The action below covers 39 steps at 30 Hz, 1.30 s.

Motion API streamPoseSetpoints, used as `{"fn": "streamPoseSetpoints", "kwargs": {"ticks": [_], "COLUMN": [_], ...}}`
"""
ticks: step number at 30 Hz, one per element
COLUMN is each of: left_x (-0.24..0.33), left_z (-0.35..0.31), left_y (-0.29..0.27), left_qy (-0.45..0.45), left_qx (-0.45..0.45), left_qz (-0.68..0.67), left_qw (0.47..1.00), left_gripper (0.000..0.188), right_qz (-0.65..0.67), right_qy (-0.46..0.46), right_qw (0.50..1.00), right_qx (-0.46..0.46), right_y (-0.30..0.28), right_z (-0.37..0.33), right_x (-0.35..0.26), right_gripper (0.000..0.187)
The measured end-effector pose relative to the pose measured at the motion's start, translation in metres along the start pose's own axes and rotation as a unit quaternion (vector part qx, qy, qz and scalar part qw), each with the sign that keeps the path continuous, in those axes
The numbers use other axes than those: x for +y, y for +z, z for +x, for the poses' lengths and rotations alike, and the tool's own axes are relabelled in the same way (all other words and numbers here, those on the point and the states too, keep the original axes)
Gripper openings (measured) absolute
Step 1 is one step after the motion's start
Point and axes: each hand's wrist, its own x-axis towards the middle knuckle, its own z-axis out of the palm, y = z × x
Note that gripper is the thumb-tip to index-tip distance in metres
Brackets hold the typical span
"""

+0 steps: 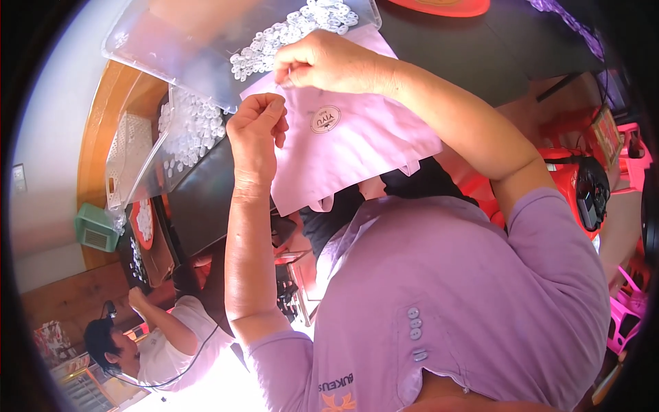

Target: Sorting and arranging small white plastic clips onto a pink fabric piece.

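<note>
Close together, left hand (257, 130), right hand (322, 64), one pink cloth (353, 147), two loops (411, 167)

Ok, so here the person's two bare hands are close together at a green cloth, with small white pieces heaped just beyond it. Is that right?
Not quite: the head view shows the cloth is pink, not green. The left hand and right hand are close together at it, with the small white pieces heaped just beyond.
</note>
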Motion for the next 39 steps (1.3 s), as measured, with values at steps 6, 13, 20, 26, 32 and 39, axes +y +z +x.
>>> {"fn": "streamPoseSetpoints", "kwargs": {"ticks": [6,13,20,26,32,39], "left_x": [0.012,0.002,0.0,-0.019,-0.021,-0.029], "left_z": [0.001,0.009,0.017,0.086,0.116,0.108], "left_y": [-0.004,-0.003,0.012,-0.015,0.012,0.006], "left_qy": [-0.066,-0.093,-0.002,0.381,0.306,0.325], "left_qx": [-0.022,-0.067,0.056,0.13,0.097,0.068], "left_qz": [-0.136,-0.242,-0.047,0.436,0.552,0.526], "left_qw": [0.988,0.963,0.997,0.805,0.769,0.783], "left_gripper": [0.015,0.019,0.015,0.02,0.029,0.028], "right_qz": [0.025,0.015,0.172,0.0,-0.224,-0.182], "right_qy": [-0.051,-0.097,0.121,0.158,0.17,0.194], "right_qw": [0.998,0.995,0.976,0.971,0.945,0.95], "right_qx": [-0.016,0.034,0.049,0.178,0.164,0.162], "right_y": [0.011,0.011,0.004,-0.01,-0.007,-0.014], "right_z": [0.0,0.001,0.002,0.01,0.008,0.009], "right_x": [0.003,0.005,0.011,0.03,0.042,0.047], "right_gripper": [0.015,0.01,0.006,0.008,0.012,0.012]}}
